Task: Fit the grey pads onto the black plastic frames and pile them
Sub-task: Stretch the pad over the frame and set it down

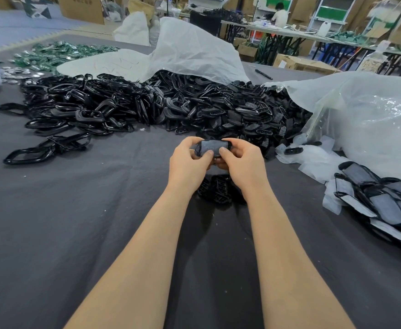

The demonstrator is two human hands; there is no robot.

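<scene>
grey pad [210, 148] on black frame [198, 148] | left hand [190, 160] grips | right hand [241, 160] grips, thumbs pressing

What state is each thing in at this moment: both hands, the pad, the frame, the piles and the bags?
left hand, holds the black frame, thumb on the grey pad
right hand, holds the same frame, thumb on the pad
grey pad, lying on the frame, under both thumbs
black frame, held up in both hands
loose frames, heaped, unfitted
fitted pieces, piled at right
white sack, open, slumped
clear bag, crumpled
</scene>
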